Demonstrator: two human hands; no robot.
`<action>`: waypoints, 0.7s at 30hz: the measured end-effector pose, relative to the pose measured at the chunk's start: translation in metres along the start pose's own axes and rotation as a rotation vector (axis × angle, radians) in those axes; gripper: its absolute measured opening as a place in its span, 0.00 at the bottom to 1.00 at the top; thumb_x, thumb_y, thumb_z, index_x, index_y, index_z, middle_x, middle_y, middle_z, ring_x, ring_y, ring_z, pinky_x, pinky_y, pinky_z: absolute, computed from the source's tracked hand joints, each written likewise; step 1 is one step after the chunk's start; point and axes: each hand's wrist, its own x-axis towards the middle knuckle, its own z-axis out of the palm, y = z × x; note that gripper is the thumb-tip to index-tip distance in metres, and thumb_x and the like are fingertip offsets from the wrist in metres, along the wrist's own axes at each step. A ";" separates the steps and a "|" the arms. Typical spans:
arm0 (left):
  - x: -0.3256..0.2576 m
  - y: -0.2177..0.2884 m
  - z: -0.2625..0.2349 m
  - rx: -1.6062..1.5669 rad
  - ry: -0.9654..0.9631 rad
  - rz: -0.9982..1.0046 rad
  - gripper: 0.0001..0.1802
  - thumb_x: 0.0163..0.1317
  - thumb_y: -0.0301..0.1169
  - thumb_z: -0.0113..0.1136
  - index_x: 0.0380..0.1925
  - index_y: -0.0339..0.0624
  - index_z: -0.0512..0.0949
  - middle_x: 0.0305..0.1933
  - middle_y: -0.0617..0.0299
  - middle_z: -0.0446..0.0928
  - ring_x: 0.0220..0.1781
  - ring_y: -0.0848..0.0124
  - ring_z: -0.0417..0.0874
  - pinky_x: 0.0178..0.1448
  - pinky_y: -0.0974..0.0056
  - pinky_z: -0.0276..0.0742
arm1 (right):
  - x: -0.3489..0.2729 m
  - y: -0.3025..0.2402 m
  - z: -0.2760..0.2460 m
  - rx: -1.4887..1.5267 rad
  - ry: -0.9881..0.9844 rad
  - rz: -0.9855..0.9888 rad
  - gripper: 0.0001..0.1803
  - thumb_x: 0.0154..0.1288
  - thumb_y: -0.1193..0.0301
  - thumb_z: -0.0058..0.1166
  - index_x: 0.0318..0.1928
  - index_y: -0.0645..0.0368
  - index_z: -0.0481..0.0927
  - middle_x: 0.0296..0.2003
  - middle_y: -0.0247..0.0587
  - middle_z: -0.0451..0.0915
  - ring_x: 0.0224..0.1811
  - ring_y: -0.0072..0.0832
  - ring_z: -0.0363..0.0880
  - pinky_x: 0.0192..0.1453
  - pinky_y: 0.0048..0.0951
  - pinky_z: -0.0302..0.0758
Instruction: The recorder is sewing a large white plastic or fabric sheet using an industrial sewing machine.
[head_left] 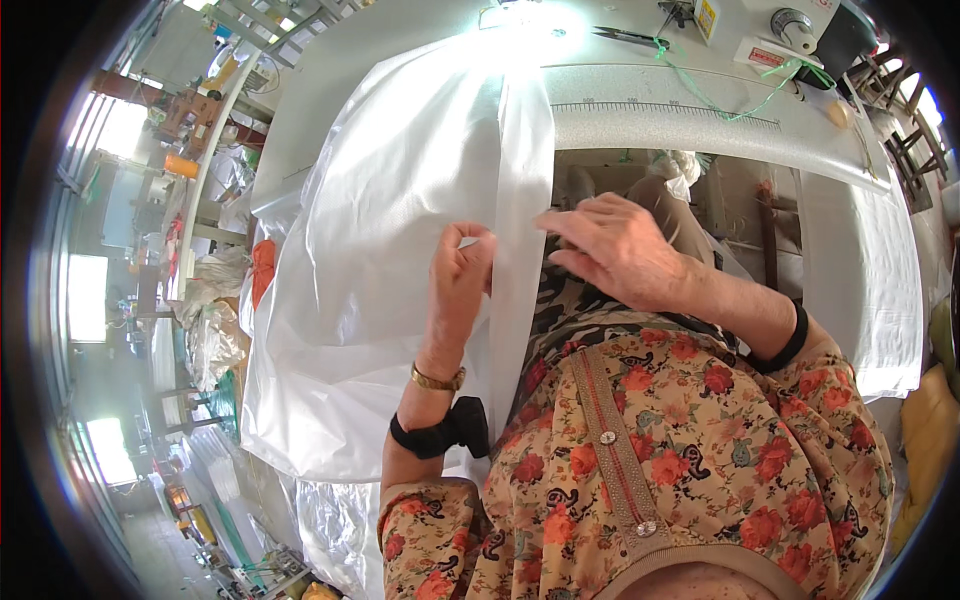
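A large sheet of white fabric (pixel 380 230) drapes from the sewing table down over my lap. A folded strip along its right edge (pixel 520 200) runs toward the machine. My left hand (pixel 460 285) pinches that edge between thumb and fingers. On the wrist sit a gold bracelet and a black strap. My right hand (pixel 615 250) lies flat with fingers spread, its fingertips pressing on the same fabric edge just right of the left hand. A black band circles the right wrist.
The grey sewing table (pixel 680 125) has a printed ruler scale, scissors (pixel 625 37), green thread (pixel 740 100) and a sewing machine (pixel 790 30) at the top right. More white fabric (pixel 870 280) hangs at the right. Piles of bagged material (pixel 215 330) and shelving stand at the left.
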 end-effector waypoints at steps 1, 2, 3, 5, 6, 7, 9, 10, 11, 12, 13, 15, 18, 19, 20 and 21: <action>0.007 0.005 -0.007 0.007 0.003 0.003 0.10 0.69 0.35 0.52 0.36 0.38 0.72 0.19 0.69 0.71 0.21 0.82 0.69 0.26 0.76 0.65 | 0.009 -0.001 0.005 0.047 -0.064 -0.081 0.21 0.61 0.67 0.59 0.52 0.60 0.71 0.25 0.43 0.78 0.32 0.40 0.80 0.39 0.40 0.74; 0.018 0.011 -0.019 0.060 0.049 0.096 0.12 0.70 0.35 0.51 0.33 0.38 0.72 0.19 0.68 0.71 0.20 0.82 0.69 0.25 0.75 0.65 | 0.018 -0.004 0.010 0.094 -0.128 -0.162 0.22 0.62 0.65 0.58 0.53 0.61 0.71 0.23 0.44 0.77 0.30 0.41 0.79 0.37 0.40 0.74; 0.027 0.017 -0.029 0.112 0.104 0.187 0.13 0.71 0.35 0.49 0.31 0.37 0.73 0.18 0.67 0.71 0.19 0.82 0.69 0.24 0.75 0.65 | 0.026 -0.012 0.013 0.101 -0.126 -0.171 0.22 0.62 0.65 0.58 0.53 0.61 0.71 0.23 0.44 0.77 0.30 0.41 0.79 0.37 0.40 0.74; 0.042 0.056 -0.030 0.227 0.081 0.321 0.13 0.70 0.34 0.50 0.28 0.38 0.73 0.17 0.66 0.71 0.17 0.80 0.69 0.22 0.74 0.64 | 0.038 -0.031 0.017 0.131 -0.579 -0.219 0.24 0.63 0.62 0.56 0.55 0.63 0.70 0.18 0.45 0.76 0.26 0.43 0.79 0.34 0.42 0.74; 0.048 0.074 -0.027 0.229 0.065 0.375 0.14 0.70 0.35 0.51 0.27 0.38 0.73 0.16 0.65 0.72 0.16 0.80 0.70 0.21 0.74 0.65 | 0.046 -0.042 0.011 0.167 -0.658 -0.215 0.24 0.63 0.64 0.56 0.54 0.65 0.70 0.15 0.43 0.75 0.24 0.44 0.79 0.32 0.43 0.75; 0.052 0.093 -0.023 0.233 0.048 0.433 0.15 0.70 0.35 0.53 0.27 0.37 0.73 0.16 0.65 0.73 0.16 0.80 0.70 0.20 0.73 0.66 | 0.045 -0.044 0.016 0.175 -0.663 -0.220 0.24 0.63 0.64 0.56 0.54 0.65 0.70 0.15 0.43 0.75 0.24 0.44 0.79 0.32 0.43 0.75; 0.066 0.125 -0.029 0.093 0.060 0.525 0.14 0.68 0.36 0.55 0.28 0.37 0.75 0.17 0.65 0.74 0.17 0.79 0.71 0.21 0.73 0.66 | 0.046 -0.043 0.033 0.020 -0.781 -0.243 0.17 0.62 0.68 0.54 0.47 0.66 0.72 0.19 0.45 0.77 0.27 0.44 0.81 0.34 0.42 0.76; 0.081 0.133 -0.040 0.095 0.074 0.581 0.13 0.68 0.36 0.55 0.30 0.37 0.76 0.18 0.65 0.74 0.17 0.79 0.72 0.21 0.74 0.66 | 0.043 -0.039 0.037 0.022 -0.785 -0.241 0.17 0.62 0.68 0.54 0.47 0.66 0.72 0.19 0.45 0.77 0.27 0.44 0.81 0.34 0.42 0.76; 0.084 0.142 -0.059 0.105 0.107 0.638 0.13 0.67 0.36 0.56 0.31 0.37 0.77 0.19 0.65 0.75 0.17 0.79 0.72 0.21 0.74 0.66 | 0.034 -0.037 0.038 -0.040 -0.842 -0.207 0.13 0.60 0.71 0.53 0.43 0.66 0.73 0.21 0.47 0.78 0.29 0.43 0.81 0.34 0.42 0.76; 0.079 0.152 -0.082 0.111 0.131 0.631 0.13 0.67 0.36 0.56 0.31 0.37 0.77 0.19 0.65 0.75 0.17 0.79 0.72 0.21 0.74 0.66 | 0.023 -0.033 0.039 -0.102 -0.899 -0.176 0.09 0.59 0.73 0.52 0.38 0.66 0.74 0.23 0.48 0.79 0.30 0.43 0.82 0.34 0.41 0.76; 0.081 0.161 -0.102 0.077 0.076 0.645 0.12 0.67 0.36 0.56 0.32 0.37 0.77 0.20 0.64 0.76 0.17 0.79 0.73 0.22 0.75 0.67 | -0.001 -0.012 0.049 -0.130 -0.778 -0.165 0.07 0.58 0.74 0.51 0.35 0.65 0.75 0.24 0.47 0.80 0.30 0.43 0.82 0.34 0.41 0.76; 0.082 0.160 -0.111 0.040 0.015 0.658 0.11 0.67 0.36 0.56 0.34 0.38 0.78 0.21 0.64 0.76 0.18 0.80 0.74 0.22 0.75 0.68 | -0.034 0.025 0.054 -0.159 -0.656 -0.147 0.05 0.57 0.74 0.51 0.31 0.65 0.76 0.25 0.47 0.80 0.31 0.42 0.82 0.34 0.41 0.77; 0.049 0.123 -0.102 0.264 -0.151 0.274 0.09 0.67 0.34 0.56 0.36 0.40 0.78 0.23 0.65 0.77 0.21 0.81 0.76 0.24 0.75 0.71 | -0.039 0.041 0.046 -0.294 -0.853 0.111 0.05 0.58 0.74 0.50 0.30 0.63 0.77 0.27 0.43 0.80 0.33 0.39 0.81 0.38 0.38 0.77; 0.042 0.094 -0.083 0.273 -0.219 0.126 0.08 0.67 0.33 0.56 0.37 0.41 0.79 0.23 0.65 0.77 0.22 0.81 0.77 0.25 0.76 0.72 | -0.036 0.036 0.035 -0.298 -0.868 0.048 0.05 0.57 0.73 0.51 0.32 0.61 0.78 0.28 0.41 0.80 0.34 0.37 0.81 0.40 0.37 0.76; 0.032 0.063 -0.071 0.333 -0.269 0.030 0.07 0.66 0.32 0.57 0.38 0.41 0.79 0.25 0.66 0.78 0.23 0.80 0.77 0.27 0.75 0.73 | -0.029 0.030 0.027 -0.295 -0.884 -0.036 0.05 0.57 0.73 0.52 0.33 0.60 0.79 0.28 0.39 0.79 0.35 0.36 0.80 0.42 0.35 0.76; 0.018 0.031 -0.063 0.357 -0.314 0.038 0.09 0.65 0.32 0.59 0.37 0.37 0.78 0.26 0.66 0.78 0.24 0.79 0.77 0.29 0.72 0.74 | -0.020 0.019 0.026 -0.282 -0.890 -0.050 0.05 0.57 0.73 0.52 0.33 0.60 0.79 0.28 0.39 0.79 0.35 0.36 0.80 0.42 0.35 0.76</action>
